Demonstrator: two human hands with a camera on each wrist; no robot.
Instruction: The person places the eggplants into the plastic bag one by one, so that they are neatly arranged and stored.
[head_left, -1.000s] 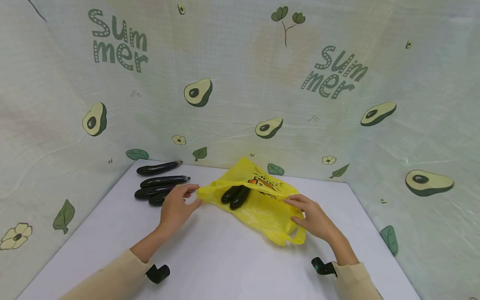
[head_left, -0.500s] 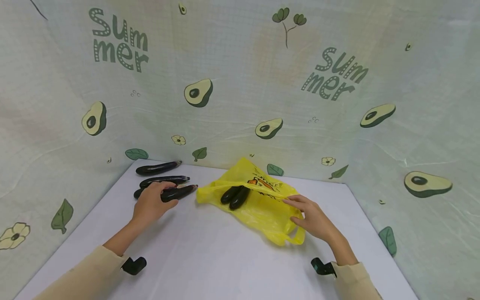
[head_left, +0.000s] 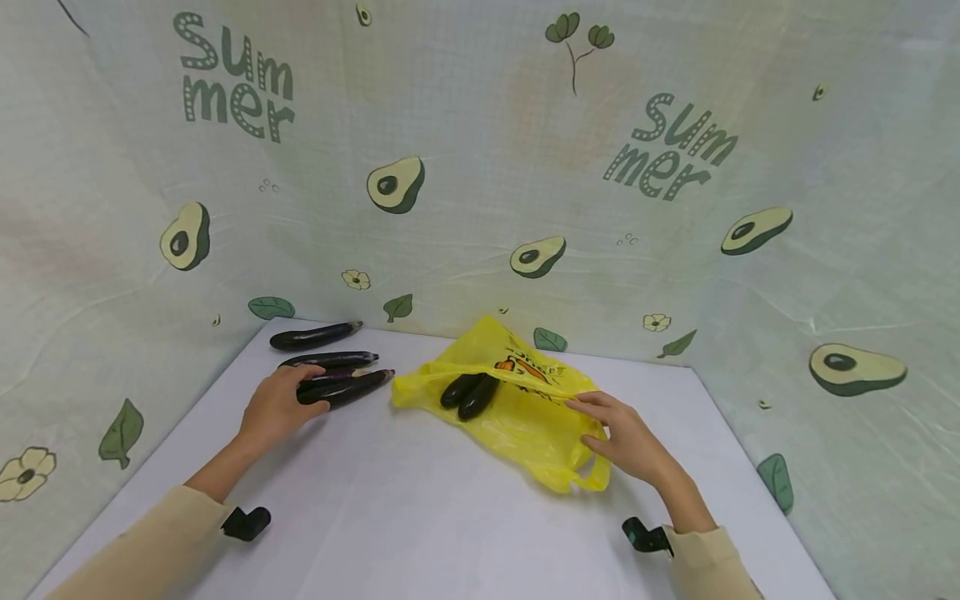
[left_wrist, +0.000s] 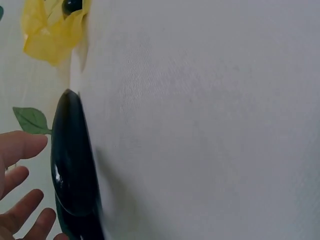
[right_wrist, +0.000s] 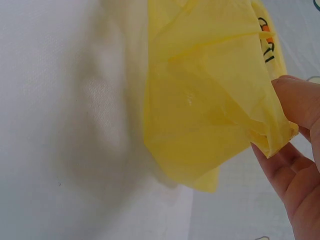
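Leftward my left hand [head_left: 272,410] has moved, fingers loose beside glossy, elongated eggplants [head_left: 348,389]. My right hand [head_left: 624,437] pinches the thin, crinkled yellow bag [head_left: 517,429].

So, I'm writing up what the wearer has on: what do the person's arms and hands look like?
Plain beige sleeves cover most of the forearms, leaving the wrists bare. A small black angled device sits at each cuff, with no cable visible. Both hands are ungloved.
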